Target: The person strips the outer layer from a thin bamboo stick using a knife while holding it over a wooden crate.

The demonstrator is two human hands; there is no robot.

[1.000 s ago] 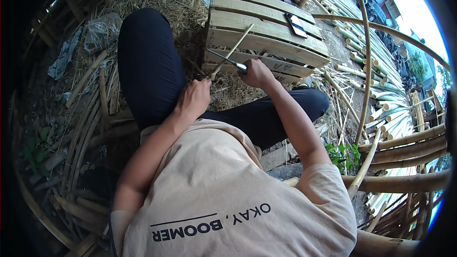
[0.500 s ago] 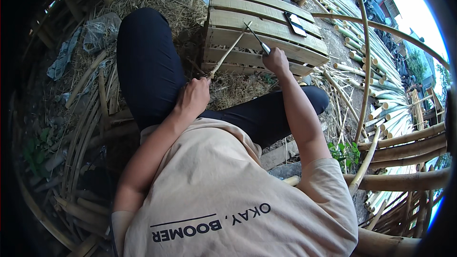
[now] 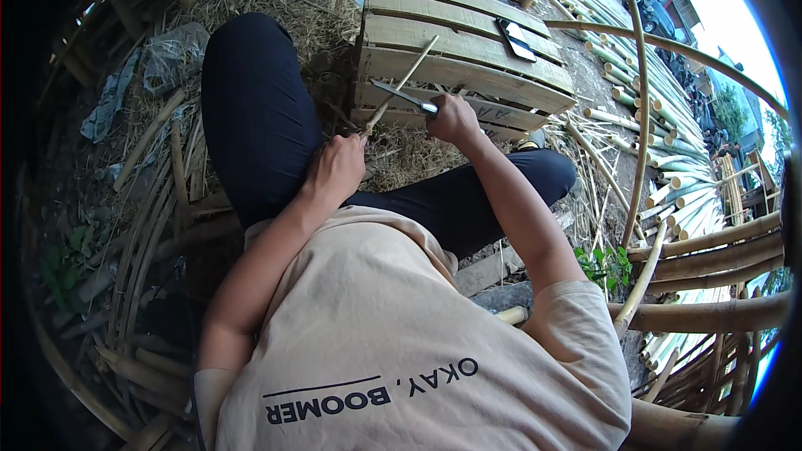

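My left hand (image 3: 337,165) is closed round the near end of a thin bamboo stick (image 3: 411,73), close by my left knee. The stick slants up and away to the right, its far tip over the front of a slatted wooden crate (image 3: 468,67). In my right hand (image 3: 455,119) is a knife (image 3: 404,95), gripped by the handle. Its blade points left and crosses the stick in its lower half, above my left hand. A rougher, bulging part of the stick shows between blade and left hand.
A phone (image 3: 515,39) lies on the crate's top slats. Straw (image 3: 284,0) covers the ground beyond my left leg, near a crumpled plastic bag (image 3: 175,58). Many cut bamboo poles (image 3: 681,171) are piled at the right. Curved bamboo bars (image 3: 642,100) stand between me and that pile.
My right hand has drawn the knife toward me and left, from near the stick's far tip down to its lower half. The left hand and stick have barely moved.
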